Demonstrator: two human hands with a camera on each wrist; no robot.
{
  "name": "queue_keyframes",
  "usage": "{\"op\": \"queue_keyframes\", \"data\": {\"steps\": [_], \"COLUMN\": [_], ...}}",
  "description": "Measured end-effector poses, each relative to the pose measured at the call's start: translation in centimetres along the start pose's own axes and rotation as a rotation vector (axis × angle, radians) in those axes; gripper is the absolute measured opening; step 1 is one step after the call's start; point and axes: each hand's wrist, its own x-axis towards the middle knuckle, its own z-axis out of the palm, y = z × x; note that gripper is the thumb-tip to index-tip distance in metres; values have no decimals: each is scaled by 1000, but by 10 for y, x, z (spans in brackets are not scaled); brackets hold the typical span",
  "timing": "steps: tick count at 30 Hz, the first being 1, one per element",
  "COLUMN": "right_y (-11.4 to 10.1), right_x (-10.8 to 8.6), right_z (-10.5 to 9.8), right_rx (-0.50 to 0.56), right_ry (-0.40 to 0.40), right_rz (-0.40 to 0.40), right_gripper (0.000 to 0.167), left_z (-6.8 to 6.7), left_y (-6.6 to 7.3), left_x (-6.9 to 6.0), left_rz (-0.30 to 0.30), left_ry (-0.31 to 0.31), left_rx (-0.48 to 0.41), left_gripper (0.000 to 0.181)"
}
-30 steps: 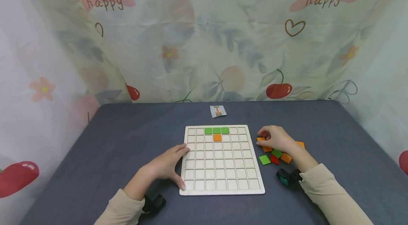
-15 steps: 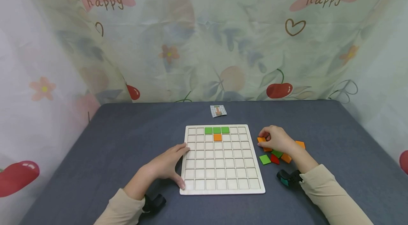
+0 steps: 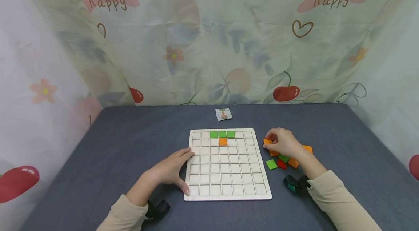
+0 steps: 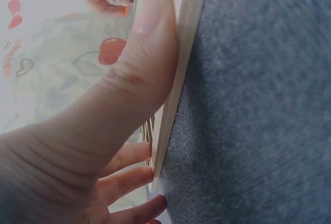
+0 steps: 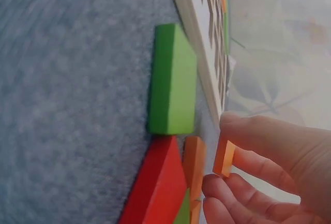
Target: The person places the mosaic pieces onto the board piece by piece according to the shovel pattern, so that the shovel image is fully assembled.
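Note:
A white grid board (image 3: 216,169) lies flat on the dark cloth, with three green tiles (image 3: 222,134) along its top row and an orange tile (image 3: 223,141) under the middle one. My left hand (image 3: 168,168) rests at the board's left edge, its fingers spread and the thumb on the near corner; the left wrist view shows the thumb (image 4: 150,43) lying over the rim. Just right of the board, my right hand (image 3: 283,141) pinches an orange square tile (image 5: 224,155) between thumb and fingers. Below that hand lie loose orange, green (image 5: 173,79) and red (image 5: 158,182) tiles.
A small printed card (image 3: 224,114) lies behind the board. At the back of the dark-covered table (image 3: 147,129) hangs a patterned curtain (image 3: 212,42). Another loose orange tile (image 3: 307,148) sits beyond my right wrist.
Almost nothing differs. My right hand stays over the loose tiles with the orange tile between its fingers, and my left hand keeps its place on the board.

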Motion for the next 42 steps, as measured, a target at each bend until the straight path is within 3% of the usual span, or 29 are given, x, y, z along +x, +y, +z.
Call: {"op": "queue_keyframes", "data": {"steps": [13,23,42], "right_y": [-11,-20,-39], "right_x": [-3,-3,-3], "right_z": [0,6,15], "right_rx": [54,96,39], "right_ry": [47,26,32], "right_rz": [-6,-19,-157], "right_gripper": [28,26,26], "left_z": [-2,-1,-1], "left_y": [2,0,-1], "left_x": [-3,-2,0], "left_rz": [5,12,15], "left_ry": [-1,0,-3], "left_rx": [-12,-8,-21], "left_gripper": [116,117,116]}}
